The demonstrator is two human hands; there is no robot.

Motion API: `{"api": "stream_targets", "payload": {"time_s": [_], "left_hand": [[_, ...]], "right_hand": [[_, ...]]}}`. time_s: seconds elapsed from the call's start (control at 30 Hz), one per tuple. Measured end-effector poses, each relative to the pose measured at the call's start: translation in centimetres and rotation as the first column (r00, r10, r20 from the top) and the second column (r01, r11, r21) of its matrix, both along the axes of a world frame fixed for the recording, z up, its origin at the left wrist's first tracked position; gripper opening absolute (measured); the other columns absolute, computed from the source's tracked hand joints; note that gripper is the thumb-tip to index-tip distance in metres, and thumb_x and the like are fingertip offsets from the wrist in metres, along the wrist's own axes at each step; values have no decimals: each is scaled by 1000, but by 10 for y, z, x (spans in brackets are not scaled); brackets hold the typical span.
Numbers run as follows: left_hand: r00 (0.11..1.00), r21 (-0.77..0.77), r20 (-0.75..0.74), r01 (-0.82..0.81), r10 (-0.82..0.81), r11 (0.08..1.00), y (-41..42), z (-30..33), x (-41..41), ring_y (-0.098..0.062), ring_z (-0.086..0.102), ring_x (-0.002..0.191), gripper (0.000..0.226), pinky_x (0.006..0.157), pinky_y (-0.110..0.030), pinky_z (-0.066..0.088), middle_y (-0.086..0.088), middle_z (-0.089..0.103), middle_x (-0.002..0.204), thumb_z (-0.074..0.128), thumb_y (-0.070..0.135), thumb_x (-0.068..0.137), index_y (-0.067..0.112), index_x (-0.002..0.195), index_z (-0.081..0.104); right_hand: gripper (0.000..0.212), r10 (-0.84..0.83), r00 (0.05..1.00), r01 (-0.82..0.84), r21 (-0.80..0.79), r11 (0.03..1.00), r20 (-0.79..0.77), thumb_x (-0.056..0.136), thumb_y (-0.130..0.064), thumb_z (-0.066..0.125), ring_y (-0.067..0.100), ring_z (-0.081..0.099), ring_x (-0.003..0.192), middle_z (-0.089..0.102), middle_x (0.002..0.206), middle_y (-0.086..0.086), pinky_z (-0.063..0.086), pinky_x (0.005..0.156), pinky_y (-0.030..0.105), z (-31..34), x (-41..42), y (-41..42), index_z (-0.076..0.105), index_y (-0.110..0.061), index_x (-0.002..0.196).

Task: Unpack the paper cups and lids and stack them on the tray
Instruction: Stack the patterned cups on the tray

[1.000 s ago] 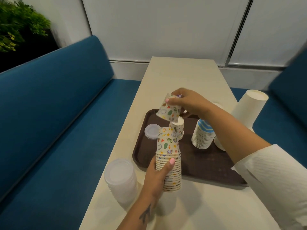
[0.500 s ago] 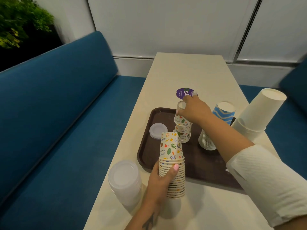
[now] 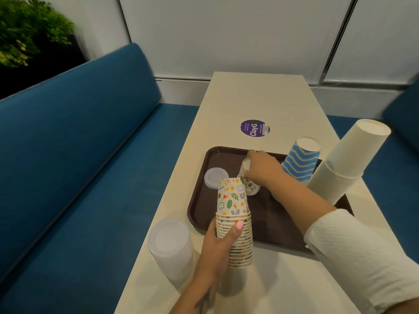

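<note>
The right hand (image 3: 263,169) is now pressing a single patterned cup (image 3: 248,177) down onto the short pile of the same cups in the middle of the brown tray (image 3: 267,225), near the centre of the frame. A second ago that cup was being carried tilted in the air above the tray; half a second ago it was just meeting the pile, and now it is sitting nested and upright, with the fingers curled over its upturned base in a closed grip. So one more cup is joining the tray stack, and the hand is probably about to let go and come back for the next.

The left hand (image 3: 223,243) is still gripping the tall stack of patterned cups (image 3: 234,223) in the lower centre, thumb wrapped across the rims, holding it at the near edge of the tray. Many cups are remaining in it, so the unpacking looks far from finished.

On the tray, a small clear lid pile (image 3: 215,178) is lying left of the short pile, and the blue striped cups (image 3: 300,160) are standing to the right, with the plain white cups (image 3: 349,162) leaning at the far right. A taller pile of clear lids (image 3: 170,245) is waiting on the surface (image 3: 260,98) at lower left, off the tray, and is still needing to be moved
</note>
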State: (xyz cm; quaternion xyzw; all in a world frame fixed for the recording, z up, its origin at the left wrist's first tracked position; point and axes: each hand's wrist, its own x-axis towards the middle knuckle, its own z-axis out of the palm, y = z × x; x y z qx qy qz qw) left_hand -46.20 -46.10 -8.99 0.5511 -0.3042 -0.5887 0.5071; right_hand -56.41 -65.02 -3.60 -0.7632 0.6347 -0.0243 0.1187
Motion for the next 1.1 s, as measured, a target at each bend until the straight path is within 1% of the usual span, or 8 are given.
{"api": "stream_targets", "payload": {"time_s": [0.17,0.3,0.37,0.47,0.53,0.7,0.83,1.1], "left_hand": [[1000,15,15,-21,21,1000,-4,1,-1,-11,70,94,58,78,-28,57,10,71,105,71,51,63,32,115,56],[999,13,6,-32,32,999,-7,8,-2,-13,70,93,57,74,-28,56,6,71,106,78,54,65,32,113,57],[999,4,-8,-36,36,999,-8,12,-3,-12,70,89,52,68,-23,55,6,72,103,73,48,63,31,110,58],[1000,-20,-3,-30,30,999,-8,18,-5,-12,71,89,52,68,-22,55,4,74,101,75,46,65,27,112,60],[1000,-29,6,-18,18,999,-6,20,-6,-10,71,88,51,69,-23,55,6,74,99,79,48,68,28,112,61],[1000,-24,11,1,-1,1000,-2,18,-7,-10,71,89,49,73,-26,54,8,74,98,77,48,67,31,109,62],[1000,-5,-24,-6,6,1000,1,16,-7,-10,71,88,51,67,-21,54,7,73,99,73,44,64,28,110,60],[999,26,-38,-9,10,1000,0,6,-4,-10,70,88,50,64,-20,52,9,71,102,69,46,62,30,108,56]], "right_hand": [[65,6,999,-6,11,1000,-38,86,-35,67,29,51,119,45,136,11,47,93,37,1,-3,4,37,-15,140],[53,72,978,-28,-217,976,194,91,-51,53,24,53,114,52,132,7,46,86,34,36,-3,20,50,-16,131],[53,110,952,-84,-101,991,286,89,-60,48,18,57,98,62,115,3,44,76,29,57,0,31,59,-17,118],[54,143,939,-244,310,919,314,85,-63,52,19,62,81,60,97,-3,53,67,29,74,2,48,59,-18,114],[50,163,938,-275,370,887,306,83,-57,61,18,65,76,62,95,-1,54,62,26,73,1,51,60,-17,112],[42,96,893,-252,314,915,439,81,-49,68,15,63,71,64,90,0,49,55,22,75,-4,44,60,-17,107],[44,29,850,-187,251,950,526,81,-48,69,13,60,68,64,92,1,48,57,23,83,-8,35,58,-16,109],[49,-16,824,-17,53,998,566,85,-44,65,16,57,73,64,97,11,46,62,28,99,-9,16,61,-2,111]]}}
